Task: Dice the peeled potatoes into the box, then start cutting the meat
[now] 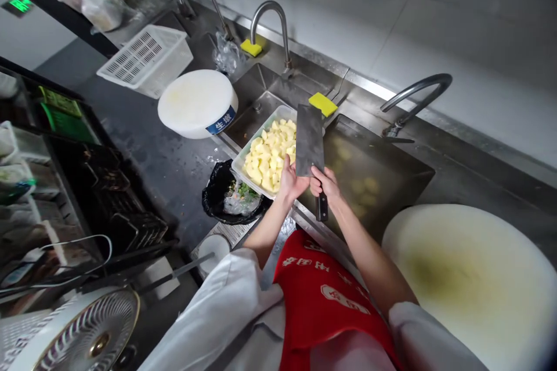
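My right hand point(325, 183) is closed on the cleaver point(310, 139) where its black handle meets the blade. The broad blade stands up in front of me, its flat side facing me. My left hand point(292, 181) is open, palm up, with its fingers at the lower left of the blade; whether they touch it is unclear. Behind my left hand a clear plastic tub point(242, 173) full of pale yellow potato chunks point(270, 151) sits over the sink edge. Several potatoes point(363, 186) lie under cloudy water in the right-hand sink point(394, 165).
A round white board point(470, 284) is at the right, another point(195, 101) at the left. A black-lined bin point(237, 200) stands below the tub. Taps point(270, 8), yellow sponges point(322, 104), a white basket point(150, 61) and a fan point(93, 330) surround the sinks.
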A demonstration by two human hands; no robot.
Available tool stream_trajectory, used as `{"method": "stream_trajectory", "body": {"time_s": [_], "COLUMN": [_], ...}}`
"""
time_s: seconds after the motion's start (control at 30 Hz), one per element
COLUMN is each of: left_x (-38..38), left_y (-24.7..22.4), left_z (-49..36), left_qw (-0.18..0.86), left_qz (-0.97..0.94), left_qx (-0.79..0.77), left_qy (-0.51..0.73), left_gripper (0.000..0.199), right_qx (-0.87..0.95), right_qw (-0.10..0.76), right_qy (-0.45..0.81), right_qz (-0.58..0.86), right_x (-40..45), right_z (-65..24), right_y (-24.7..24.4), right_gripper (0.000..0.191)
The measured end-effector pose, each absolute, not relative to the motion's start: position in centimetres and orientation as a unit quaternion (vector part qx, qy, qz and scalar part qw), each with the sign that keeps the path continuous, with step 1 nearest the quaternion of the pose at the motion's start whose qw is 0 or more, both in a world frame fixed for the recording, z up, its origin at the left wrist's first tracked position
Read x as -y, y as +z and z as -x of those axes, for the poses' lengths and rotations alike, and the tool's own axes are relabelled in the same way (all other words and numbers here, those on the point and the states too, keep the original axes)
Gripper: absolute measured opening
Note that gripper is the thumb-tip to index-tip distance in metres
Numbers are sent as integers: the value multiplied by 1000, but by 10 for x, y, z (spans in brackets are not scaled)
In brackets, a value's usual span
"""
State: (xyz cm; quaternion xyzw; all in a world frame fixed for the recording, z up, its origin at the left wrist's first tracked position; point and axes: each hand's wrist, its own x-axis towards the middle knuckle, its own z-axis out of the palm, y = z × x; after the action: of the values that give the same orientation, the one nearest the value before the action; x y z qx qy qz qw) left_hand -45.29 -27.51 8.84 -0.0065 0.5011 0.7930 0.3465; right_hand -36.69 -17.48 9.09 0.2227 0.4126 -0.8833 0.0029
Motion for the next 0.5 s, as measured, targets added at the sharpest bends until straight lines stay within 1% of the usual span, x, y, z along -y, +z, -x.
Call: {"method": "stream_trajectory", "body": {"time_s": [0.07, 0.17, 0.27, 0.33, 0.43, 0.5], "left_x": [276, 301, 331, 342, 339, 322], "left_y": [102, 116, 116, 108, 90, 76], "left_z": [442, 448, 480, 513, 554, 559], "left_qw": [344, 285, 227, 189, 72, -12], "left_qz": [-42, -130, -159, -127, -71, -115], "left_qx": [-535, -561, -574, -607, -711, -776], "left_qy": [770, 766, 770, 761, 696, 621], "left_gripper": [79, 75, 70, 68, 60, 52], "right_qx": [-416, -424, -433, -435, -460, -508], "right_qw": [-17, -49, -84, -108, -150, -158], "right_qy": [-874, -849, -823, -806, -741, -635], "right_qz": [-252, -310, -359, -387, -465, -560], "right_x": [171, 151, 129, 120, 112, 107], "right_z": [365, 340, 283, 232, 150, 101], "right_y": [90, 90, 93, 97, 105, 109], "right_gripper": [57, 61, 63, 60, 56, 51]}}
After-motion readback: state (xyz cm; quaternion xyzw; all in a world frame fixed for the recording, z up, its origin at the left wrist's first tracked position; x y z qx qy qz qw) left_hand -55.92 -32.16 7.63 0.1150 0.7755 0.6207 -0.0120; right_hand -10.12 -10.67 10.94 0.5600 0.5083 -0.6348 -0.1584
